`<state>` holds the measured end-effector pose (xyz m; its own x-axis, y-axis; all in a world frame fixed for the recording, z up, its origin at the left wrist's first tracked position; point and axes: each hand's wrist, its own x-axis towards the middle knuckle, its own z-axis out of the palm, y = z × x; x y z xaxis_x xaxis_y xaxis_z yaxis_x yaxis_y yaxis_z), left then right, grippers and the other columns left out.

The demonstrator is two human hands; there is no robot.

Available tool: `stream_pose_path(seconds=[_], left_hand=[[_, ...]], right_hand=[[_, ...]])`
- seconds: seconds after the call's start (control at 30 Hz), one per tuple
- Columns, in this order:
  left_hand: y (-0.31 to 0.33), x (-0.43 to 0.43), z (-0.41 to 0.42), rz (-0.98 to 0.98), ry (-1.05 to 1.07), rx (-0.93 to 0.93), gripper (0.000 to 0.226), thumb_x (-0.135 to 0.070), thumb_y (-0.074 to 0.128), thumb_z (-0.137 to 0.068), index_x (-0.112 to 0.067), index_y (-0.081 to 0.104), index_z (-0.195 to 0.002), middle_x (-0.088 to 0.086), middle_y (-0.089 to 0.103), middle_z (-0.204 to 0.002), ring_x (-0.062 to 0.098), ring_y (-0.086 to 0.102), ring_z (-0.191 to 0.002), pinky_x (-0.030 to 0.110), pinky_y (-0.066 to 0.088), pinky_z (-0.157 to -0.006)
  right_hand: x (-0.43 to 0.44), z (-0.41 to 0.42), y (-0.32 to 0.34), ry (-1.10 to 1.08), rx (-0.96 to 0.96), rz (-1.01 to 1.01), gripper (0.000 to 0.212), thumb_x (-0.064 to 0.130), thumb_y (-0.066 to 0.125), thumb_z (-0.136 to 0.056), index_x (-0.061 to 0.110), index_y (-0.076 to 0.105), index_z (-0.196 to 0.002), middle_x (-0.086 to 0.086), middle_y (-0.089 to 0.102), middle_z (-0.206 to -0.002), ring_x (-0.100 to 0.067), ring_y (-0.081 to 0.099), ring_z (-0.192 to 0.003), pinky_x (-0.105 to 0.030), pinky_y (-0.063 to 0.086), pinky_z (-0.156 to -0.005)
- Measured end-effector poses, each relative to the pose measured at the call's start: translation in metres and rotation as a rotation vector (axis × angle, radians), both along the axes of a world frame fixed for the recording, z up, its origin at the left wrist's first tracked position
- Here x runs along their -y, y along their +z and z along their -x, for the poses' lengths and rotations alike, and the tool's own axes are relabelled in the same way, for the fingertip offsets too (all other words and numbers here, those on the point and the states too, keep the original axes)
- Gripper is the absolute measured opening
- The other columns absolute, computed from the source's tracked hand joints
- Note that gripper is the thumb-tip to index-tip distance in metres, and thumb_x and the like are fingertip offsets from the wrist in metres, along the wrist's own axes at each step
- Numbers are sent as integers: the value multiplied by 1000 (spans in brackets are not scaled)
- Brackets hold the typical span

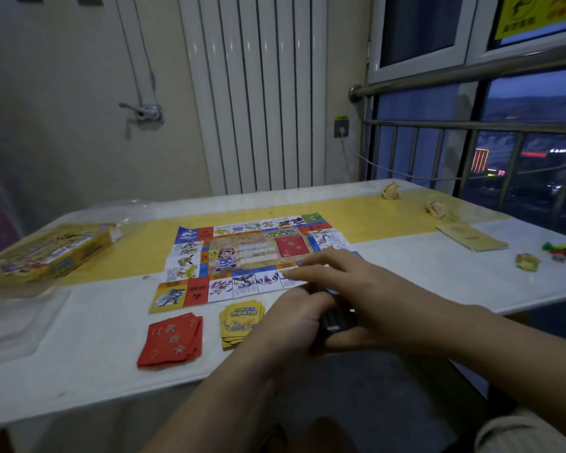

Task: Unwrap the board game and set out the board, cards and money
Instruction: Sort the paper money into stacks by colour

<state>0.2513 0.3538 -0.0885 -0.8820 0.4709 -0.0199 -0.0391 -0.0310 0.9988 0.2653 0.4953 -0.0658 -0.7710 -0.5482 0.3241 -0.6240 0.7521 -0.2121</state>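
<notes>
The colourful paper game board (242,256) lies unfolded flat in the middle of the table. In front of it sit a fanned pile of red cards (170,341) and a pile of yellow cards (239,322). At the board's near right corner my left hand (294,322) grips a dark stack (337,320), whose nature I cannot make out. My right hand (350,286) lies over that stack with its fingers stretched out flat above the board's edge.
The yellow game box (46,253) lies at the table's left, with clear plastic wrap (10,325) in front of it. A yellow booklet (471,238), small coloured game pieces (556,250), a folded token (526,261) and two crumpled papers (391,191) sit at the right.
</notes>
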Motion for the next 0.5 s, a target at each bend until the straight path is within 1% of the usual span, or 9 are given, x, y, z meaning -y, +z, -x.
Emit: stream_pose_path(seconds=[0.07,0.1,0.17,0.23,0.27,0.33,0.4,0.47,0.5], left_hand=[[2,-4,-1,35,6,-31,17,-5,47,-90,-7,63,-86,17,65,-91,25,65,-89,46,52,-82],[3,-6,-2,7,-1,-20,17,-2,46,-90,-5,62,-89,15,66,-93,24,65,-92,46,52,-85],[8,-9,-5,-159,-71,107,19,1,42,-92,-3,61,-91,13,66,-88,20,65,-90,40,52,-83],[18,-10,-9,-314,-162,237,21,-1,38,-94,-4,59,-94,12,66,-84,18,66,-85,33,53,-75],[20,-11,-9,-341,-188,254,22,-2,36,-94,-4,58,-96,12,66,-85,17,66,-84,31,52,-73],[19,-16,-7,-290,-179,177,22,-2,36,-95,0,56,-101,15,63,-92,18,63,-89,33,51,-77],[13,-24,-1,-140,-89,4,20,-1,38,-95,-2,58,-96,12,63,-89,14,62,-84,27,50,-70],[7,-32,2,-73,-24,-114,21,-5,41,-96,-11,61,-93,6,67,-82,11,64,-75,24,47,-61],[6,-35,3,-98,-4,-122,21,-6,43,-96,-12,63,-96,4,70,-80,11,65,-71,23,47,-58]], right_hand=[[-1,1,4,5,26,-4,70,31,76,-75,37,42,-136,14,42,-125,-1,40,-115,-21,39,-97],[-2,2,6,1,59,13,66,26,76,-75,35,46,-133,15,43,-120,0,42,-111,-22,41,-95],[-6,4,12,-8,94,32,63,22,75,-73,34,49,-129,16,43,-114,-1,44,-106,-23,42,-92],[-13,4,14,-7,35,7,65,24,76,-73,33,49,-131,13,45,-117,-5,48,-107,-27,45,-91],[-16,6,14,-1,-6,-11,67,26,77,-73,32,48,-133,11,46,-119,-6,48,-108,-27,45,-90],[-22,7,13,8,-60,-31,74,27,78,-72,31,44,-138,16,45,-118,-2,46,-106,-21,43,-89],[-27,9,14,-5,-81,-44,83,28,79,-72,32,37,-142,21,40,-113,4,38,-102,-14,37,-88],[-34,8,16,-39,-30,-33,95,36,80,-71,39,22,-146,19,42,-124,4,38,-110,-14,37,-94],[-38,7,18,-71,46,34,101,43,80,-69,44,15,-146,21,40,-131,7,37,-116,-12,38,-96]])
